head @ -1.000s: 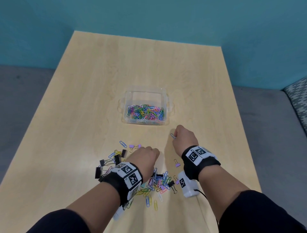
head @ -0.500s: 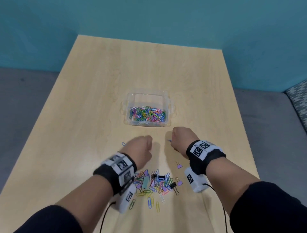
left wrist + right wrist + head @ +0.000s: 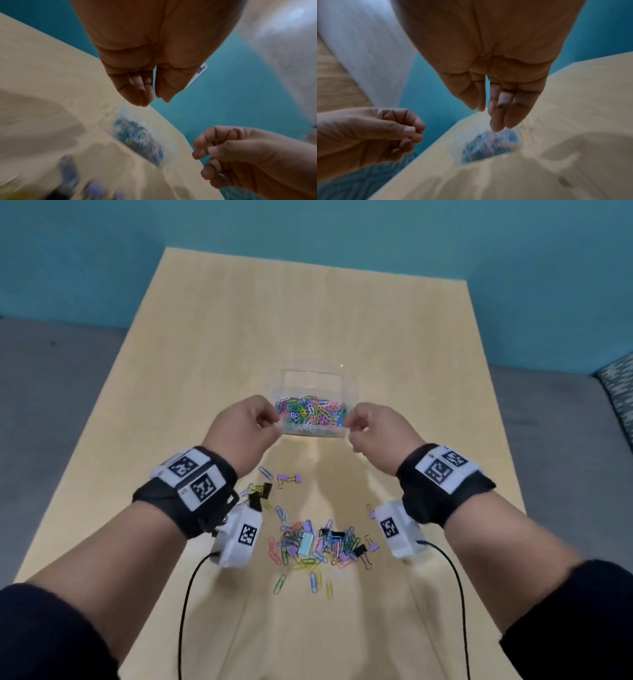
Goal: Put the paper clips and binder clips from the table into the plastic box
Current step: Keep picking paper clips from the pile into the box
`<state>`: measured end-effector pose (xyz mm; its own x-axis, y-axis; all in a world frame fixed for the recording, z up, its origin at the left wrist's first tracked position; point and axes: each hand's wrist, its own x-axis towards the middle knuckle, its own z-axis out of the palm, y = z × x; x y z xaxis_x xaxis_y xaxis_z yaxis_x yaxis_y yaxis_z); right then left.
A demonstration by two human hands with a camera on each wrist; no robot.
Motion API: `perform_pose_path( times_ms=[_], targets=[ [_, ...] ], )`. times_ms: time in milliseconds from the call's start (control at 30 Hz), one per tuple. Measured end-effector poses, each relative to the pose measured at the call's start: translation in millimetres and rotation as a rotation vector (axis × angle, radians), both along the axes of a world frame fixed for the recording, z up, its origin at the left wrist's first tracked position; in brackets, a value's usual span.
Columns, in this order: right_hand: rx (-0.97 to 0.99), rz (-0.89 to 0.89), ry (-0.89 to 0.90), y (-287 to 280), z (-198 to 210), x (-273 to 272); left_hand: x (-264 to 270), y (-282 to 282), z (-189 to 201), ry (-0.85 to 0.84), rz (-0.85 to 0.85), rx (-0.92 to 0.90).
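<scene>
The clear plastic box [image 3: 313, 376] stands mid-table with a heap of coloured paper clips [image 3: 310, 416] inside. My left hand [image 3: 270, 421] hovers at its near left corner and my right hand [image 3: 349, 428] at its near right corner, both lifted off the table. In the left wrist view the left hand [image 3: 154, 100] has thumb and fingertips drawn together. The right hand [image 3: 486, 116] has its thumb close beside its fingers. No clip shows in either hand. A loose pile of paper clips and binder clips [image 3: 318, 542] lies between my wrists.
Black binder clips [image 3: 262, 493] and purple binder clips [image 3: 289, 478] lie left of the pile, with one more purple clip [image 3: 371, 513] to the right. Wrist camera cables [image 3: 186, 587] trail toward me. The light wood table [image 3: 308, 313] extends beyond the box to a teal wall.
Both hands rose from the table beside the pile and moved forward to the box's near corners. The head camera came closer to the table.
</scene>
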<state>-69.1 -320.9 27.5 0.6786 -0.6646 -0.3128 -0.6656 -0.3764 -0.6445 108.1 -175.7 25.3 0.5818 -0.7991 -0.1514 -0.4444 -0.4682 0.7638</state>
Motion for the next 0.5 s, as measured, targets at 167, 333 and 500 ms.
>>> perform_pose_path(
  times_ms=[167,333,500],
  targets=[
    [-0.079,0.244,0.252,60,-38,-75,-55,83,-29,-0.072,-0.166,0.234],
    [-0.255,0.373,0.331,100,-58,-112,-93,139,-56,-0.059,-0.136,0.342],
    [-0.345,0.379,0.312,104,-67,-107,-114,151,-64,-0.061,-0.105,0.342]
  ],
)
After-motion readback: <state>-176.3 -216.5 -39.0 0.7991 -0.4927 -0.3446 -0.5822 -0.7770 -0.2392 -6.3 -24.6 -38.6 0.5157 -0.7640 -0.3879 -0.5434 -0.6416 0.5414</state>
